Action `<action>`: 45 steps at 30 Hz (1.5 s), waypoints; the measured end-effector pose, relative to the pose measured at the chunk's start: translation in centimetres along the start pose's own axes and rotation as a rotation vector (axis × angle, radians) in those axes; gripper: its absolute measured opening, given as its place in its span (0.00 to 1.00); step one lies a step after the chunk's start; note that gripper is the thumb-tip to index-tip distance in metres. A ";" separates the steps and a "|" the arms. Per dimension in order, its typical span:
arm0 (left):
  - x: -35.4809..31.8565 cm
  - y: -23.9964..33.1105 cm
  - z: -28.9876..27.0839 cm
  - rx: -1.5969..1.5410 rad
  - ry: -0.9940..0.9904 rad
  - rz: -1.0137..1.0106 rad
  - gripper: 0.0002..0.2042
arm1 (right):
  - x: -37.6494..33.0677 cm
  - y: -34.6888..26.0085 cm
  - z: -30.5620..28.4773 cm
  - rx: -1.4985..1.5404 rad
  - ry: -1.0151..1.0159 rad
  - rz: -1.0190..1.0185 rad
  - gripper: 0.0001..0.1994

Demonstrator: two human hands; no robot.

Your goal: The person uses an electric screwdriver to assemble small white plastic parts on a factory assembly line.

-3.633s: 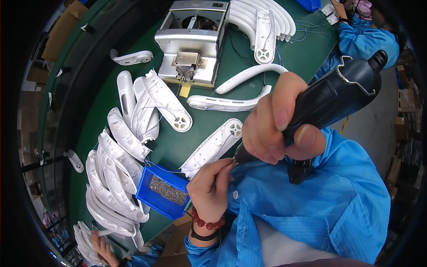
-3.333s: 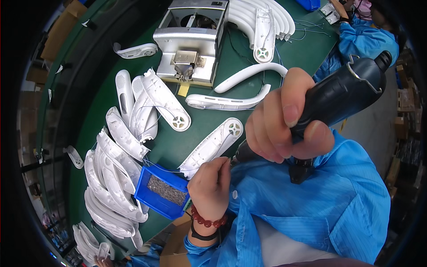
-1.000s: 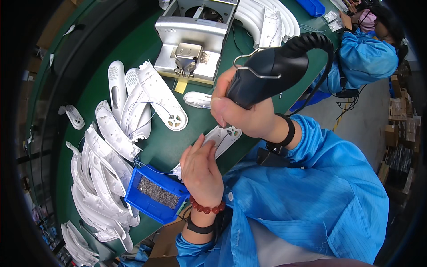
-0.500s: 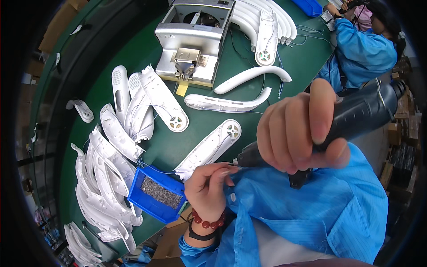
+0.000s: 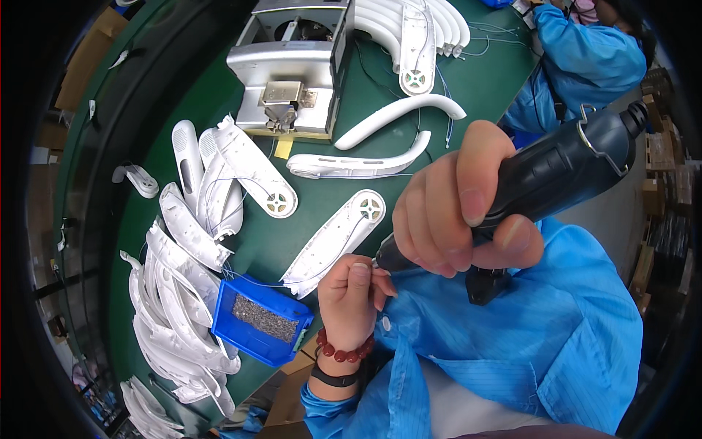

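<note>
My right hand [image 5: 457, 208] is wrapped round a black electric screwdriver [image 5: 567, 164], its tip pointing down to the left. At that tip, the fingers of my left hand [image 5: 349, 296] are pinched together; what sits between them is too small to make out. Just beyond my left hand lies a white curved plastic shell [image 5: 333, 245] with a round spoked end and a thin wire along it. Beside my left wrist stands a blue bin [image 5: 227, 333] holding many small metal screws [image 5: 262, 316].
White shells lie in a heap [image 5: 175, 293] at the left of the green table [image 5: 256, 252]. A metal fixture [image 5: 289, 69] stands at the back, with two curved white handles [image 5: 395, 121] near it and a row of white parts [image 5: 376, 22] behind. A co-worker in blue [image 5: 585, 62] sits at far right.
My right hand and the screwdriver have shifted left, the tip staying at my left fingers. My left hand has curled and risen slightly. The whole view has shifted a little.
</note>
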State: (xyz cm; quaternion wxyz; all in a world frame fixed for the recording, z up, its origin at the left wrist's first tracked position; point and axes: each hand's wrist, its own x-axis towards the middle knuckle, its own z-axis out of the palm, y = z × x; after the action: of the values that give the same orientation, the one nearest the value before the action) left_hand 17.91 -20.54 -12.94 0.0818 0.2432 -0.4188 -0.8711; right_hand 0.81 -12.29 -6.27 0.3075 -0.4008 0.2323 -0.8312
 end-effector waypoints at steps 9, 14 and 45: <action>-0.8 1.6 0.1 0.891 0.223 0.342 0.29 | -0.4 -0.2 -0.9 -0.075 0.014 -0.019 0.14; 2.1 1.6 -0.2 1.580 0.335 0.655 0.32 | -1.6 0.4 -2.5 -0.453 0.035 0.105 0.12; 2.4 0.6 -1.1 1.627 0.302 0.539 0.29 | -2.3 3.5 -4.0 -0.629 -0.018 0.111 0.11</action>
State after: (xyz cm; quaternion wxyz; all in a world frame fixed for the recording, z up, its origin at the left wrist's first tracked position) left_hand 16.29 -22.53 -13.88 0.1407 0.2317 -0.9393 -0.2106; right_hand -0.15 -12.59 -11.90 0.2156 -0.4701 0.4966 -0.6970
